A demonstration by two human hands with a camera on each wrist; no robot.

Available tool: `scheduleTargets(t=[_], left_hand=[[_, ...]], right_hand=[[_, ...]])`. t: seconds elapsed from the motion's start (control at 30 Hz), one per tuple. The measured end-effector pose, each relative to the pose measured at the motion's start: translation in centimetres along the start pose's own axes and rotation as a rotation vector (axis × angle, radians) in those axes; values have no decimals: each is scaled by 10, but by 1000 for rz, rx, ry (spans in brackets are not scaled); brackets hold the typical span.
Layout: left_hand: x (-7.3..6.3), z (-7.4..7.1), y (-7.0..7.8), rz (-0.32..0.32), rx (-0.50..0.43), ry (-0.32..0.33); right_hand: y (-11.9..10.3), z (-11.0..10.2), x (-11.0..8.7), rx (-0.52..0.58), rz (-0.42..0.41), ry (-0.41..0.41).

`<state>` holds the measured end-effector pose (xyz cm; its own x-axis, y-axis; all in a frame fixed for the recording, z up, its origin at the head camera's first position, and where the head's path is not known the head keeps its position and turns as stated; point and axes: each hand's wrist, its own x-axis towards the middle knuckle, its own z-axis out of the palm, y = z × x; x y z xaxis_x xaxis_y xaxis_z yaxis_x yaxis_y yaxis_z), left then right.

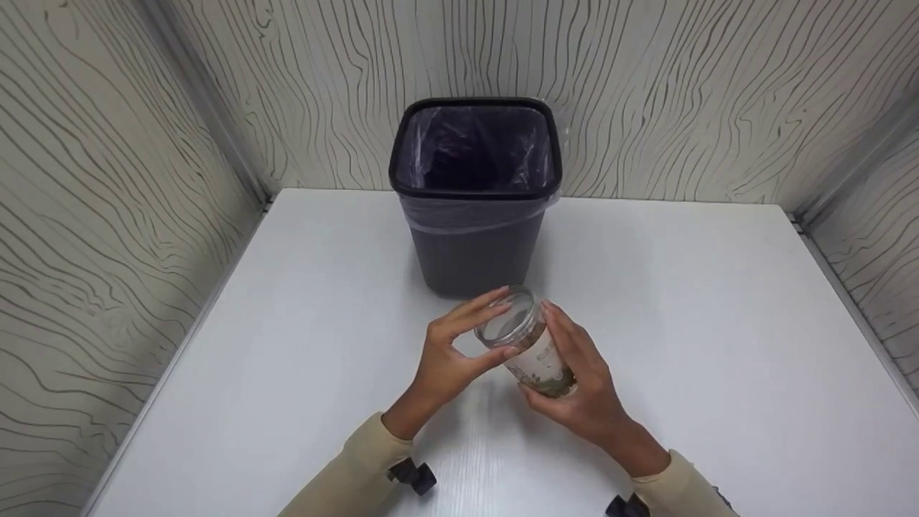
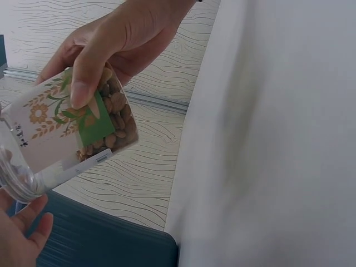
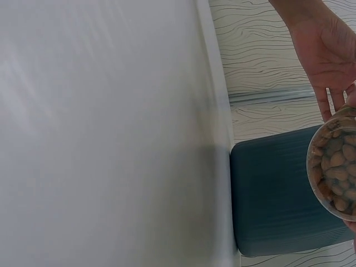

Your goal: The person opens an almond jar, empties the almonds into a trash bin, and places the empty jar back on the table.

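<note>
A clear jar [image 1: 542, 362] with a pale label, printed with flowers and a green patch, is tilted over the table in front of the bin. My right hand [image 1: 589, 391] grips its lower part, thumb on one side and fingers along the other. Around the clear round top, my left hand [image 1: 445, 362] curls its thumb and fingers. In the left wrist view, the right thumb presses on the label and the left fingertips [image 2: 36, 217] touch the rim. Almonds [image 3: 336, 167] show through the jar's bottom in the right wrist view, where the right hand is mostly cut off.
A dark bin [image 1: 474, 251] lined with a clear plastic bag stands just beyond the jar, against the back wall. The white table [image 1: 287, 323] is bounded by wood-grain-patterned walls [image 1: 323, 93] at the back and sides.
</note>
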<state>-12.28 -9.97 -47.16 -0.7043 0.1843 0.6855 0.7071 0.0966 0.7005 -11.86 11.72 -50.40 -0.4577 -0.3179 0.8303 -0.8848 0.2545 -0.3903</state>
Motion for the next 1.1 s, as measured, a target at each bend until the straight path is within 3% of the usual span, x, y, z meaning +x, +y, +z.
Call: scheduleTargets(t=[0.23,0.53,0.8,1.1], left_hand=[[5,-3,14,-2,-18,-13],[0,-5,-12,25,-98,-125],[1,-10,-18,-6,-185,-164],[2,-10,-22,8,-227,-175]], right_hand=[[2,0,-2,-5,-4,-11],[0,-1,-4,13,11,-12],[0,0,-4,12,7,-20],[-1,-1,-4,12,17,-21]])
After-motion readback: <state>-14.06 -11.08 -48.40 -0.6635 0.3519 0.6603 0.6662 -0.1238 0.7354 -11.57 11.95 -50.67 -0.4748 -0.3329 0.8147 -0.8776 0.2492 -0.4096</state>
